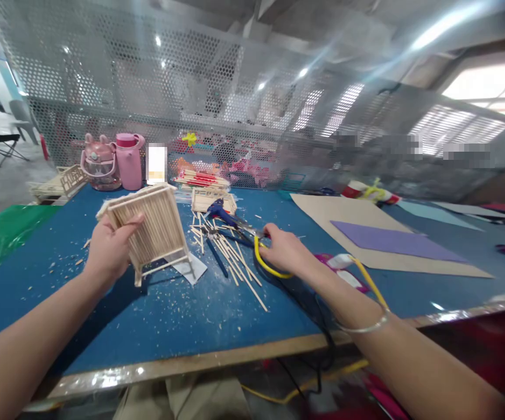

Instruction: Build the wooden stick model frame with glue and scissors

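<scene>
My left hand (115, 245) is closed around the edge of a small slatted frame (154, 227) built from thin wooden sticks, holding it tilted above the table. My right hand (283, 248) has its fingers curled around a pair of yellow-handled pliers (272, 269), whose grey metal jaws point up and left. Just beyond those jaws lies a blue glue gun (223, 213). Loose wooden sticks (235, 256) are scattered between my hands, with a dark blue pen-like tool (217, 256) among them. A piece of white paper (193, 269) lies partly under the frame.
Along the back stand a pink bottle (129, 163), a clear pink jug (101, 166) and a wooden stick tray (211, 201). Brown card (357, 216) and a purple sheet (392, 240) lie right. A power strip (344, 271) and cables sit beside my right forearm. Perforated metal screens the back.
</scene>
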Demonstrator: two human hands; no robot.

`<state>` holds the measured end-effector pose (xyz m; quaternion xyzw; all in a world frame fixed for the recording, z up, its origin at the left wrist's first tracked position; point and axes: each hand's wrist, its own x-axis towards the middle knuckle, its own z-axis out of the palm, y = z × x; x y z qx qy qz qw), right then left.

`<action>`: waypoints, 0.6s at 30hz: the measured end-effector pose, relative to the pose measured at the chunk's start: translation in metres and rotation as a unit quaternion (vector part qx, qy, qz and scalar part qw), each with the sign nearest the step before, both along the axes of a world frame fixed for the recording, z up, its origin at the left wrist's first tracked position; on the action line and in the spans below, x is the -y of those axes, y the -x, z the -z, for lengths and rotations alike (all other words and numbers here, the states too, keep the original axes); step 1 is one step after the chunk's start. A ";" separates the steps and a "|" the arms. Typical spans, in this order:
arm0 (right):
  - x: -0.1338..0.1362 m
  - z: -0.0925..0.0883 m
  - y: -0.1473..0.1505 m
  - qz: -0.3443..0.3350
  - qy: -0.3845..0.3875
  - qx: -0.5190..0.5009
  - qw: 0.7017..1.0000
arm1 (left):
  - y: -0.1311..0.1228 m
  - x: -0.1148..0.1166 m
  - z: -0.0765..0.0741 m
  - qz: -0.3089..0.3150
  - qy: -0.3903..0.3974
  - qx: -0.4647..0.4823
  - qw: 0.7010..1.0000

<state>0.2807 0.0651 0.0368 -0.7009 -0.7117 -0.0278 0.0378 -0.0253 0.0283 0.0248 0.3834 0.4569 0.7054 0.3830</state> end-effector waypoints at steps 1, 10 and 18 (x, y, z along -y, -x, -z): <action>-0.006 0.005 -0.003 0.000 0.009 0.006 1.000 | -0.001 -0.002 0.001 0.029 0.021 0.046 0.998; 0.010 -0.019 0.035 -0.188 -0.073 -0.060 0.978 | -0.015 0.009 0.011 0.181 0.067 -0.044 0.980; 0.045 -0.017 0.094 -0.442 -0.024 -0.346 0.827 | -0.018 0.026 0.020 0.060 -0.174 -0.295 0.938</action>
